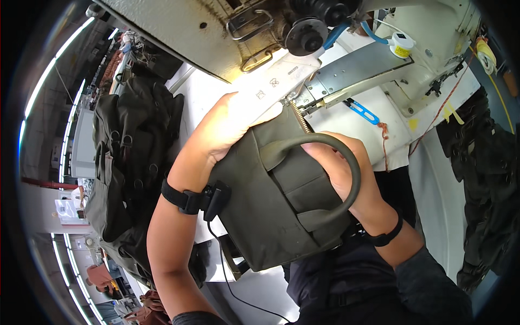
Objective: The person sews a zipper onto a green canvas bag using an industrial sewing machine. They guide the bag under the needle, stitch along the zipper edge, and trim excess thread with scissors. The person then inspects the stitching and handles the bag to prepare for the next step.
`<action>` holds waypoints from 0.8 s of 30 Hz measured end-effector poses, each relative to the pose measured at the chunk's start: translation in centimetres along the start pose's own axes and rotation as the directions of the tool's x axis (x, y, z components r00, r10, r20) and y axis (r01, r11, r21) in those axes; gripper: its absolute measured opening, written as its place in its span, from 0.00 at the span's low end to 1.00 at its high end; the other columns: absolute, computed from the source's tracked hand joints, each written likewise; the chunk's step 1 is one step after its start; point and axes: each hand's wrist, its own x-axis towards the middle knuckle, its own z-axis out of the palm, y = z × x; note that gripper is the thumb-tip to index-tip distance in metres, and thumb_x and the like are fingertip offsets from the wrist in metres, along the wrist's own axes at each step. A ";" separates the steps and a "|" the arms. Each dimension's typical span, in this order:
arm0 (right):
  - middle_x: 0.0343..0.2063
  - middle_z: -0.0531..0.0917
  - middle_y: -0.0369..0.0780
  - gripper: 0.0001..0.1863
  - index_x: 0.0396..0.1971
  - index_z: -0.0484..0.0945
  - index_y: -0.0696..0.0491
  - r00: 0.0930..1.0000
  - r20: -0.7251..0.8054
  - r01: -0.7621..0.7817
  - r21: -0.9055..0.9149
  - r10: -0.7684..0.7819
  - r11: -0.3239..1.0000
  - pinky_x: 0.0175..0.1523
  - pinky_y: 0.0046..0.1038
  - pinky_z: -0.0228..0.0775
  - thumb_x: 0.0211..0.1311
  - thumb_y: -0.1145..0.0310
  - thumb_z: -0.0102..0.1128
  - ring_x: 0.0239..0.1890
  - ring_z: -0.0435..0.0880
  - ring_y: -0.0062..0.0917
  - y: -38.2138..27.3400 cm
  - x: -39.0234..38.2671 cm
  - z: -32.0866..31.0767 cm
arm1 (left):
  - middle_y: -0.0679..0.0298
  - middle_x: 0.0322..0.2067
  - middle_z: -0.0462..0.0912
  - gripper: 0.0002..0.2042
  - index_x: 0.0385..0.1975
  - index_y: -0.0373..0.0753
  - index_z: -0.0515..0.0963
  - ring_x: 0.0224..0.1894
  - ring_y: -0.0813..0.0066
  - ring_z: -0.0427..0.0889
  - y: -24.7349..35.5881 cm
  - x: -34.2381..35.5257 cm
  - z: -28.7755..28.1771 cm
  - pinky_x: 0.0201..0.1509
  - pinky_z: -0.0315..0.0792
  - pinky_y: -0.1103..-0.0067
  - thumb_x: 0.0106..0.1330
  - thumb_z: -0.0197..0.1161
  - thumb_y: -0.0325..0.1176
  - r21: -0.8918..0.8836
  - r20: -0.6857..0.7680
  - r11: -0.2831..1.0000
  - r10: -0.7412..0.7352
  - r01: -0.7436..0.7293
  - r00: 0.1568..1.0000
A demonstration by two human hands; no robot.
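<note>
A dark olive bag (271, 216) with a rounded handle (353, 173) lies tilted between my arms, its brass zipper edge (299, 116) at the needle area of an industrial sewing machine (352, 67). My left hand (238, 119) grips the bag's upper left part beside the machine head; its fingertips are washed out by bright light and partly hidden. My right hand (333, 157) holds the bag's right side, its thumb inside the loop of the handle and its other fingers mostly hidden.
Piled dark bags (130, 146) lie at the left, more dark pieces (476, 200) hang at the right. Blue snips (362, 110) and orange thread rest on the white table (392, 143). A co-worker (100, 279) is in the lower left background.
</note>
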 end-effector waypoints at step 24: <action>0.41 0.90 0.39 0.12 0.47 0.86 0.64 0.989 -0.086 0.124 0.031 -0.120 0.992 0.51 0.21 0.76 0.71 0.73 0.65 0.42 0.85 0.17 2.0 3.7 1.3 | 0.52 0.61 0.80 0.34 0.66 0.38 0.75 0.65 0.61 0.75 1.5 4.8 -4.8 0.69 0.67 0.68 0.62 0.75 0.48 0.406 0.204 0.909 0.007 -0.091 0.979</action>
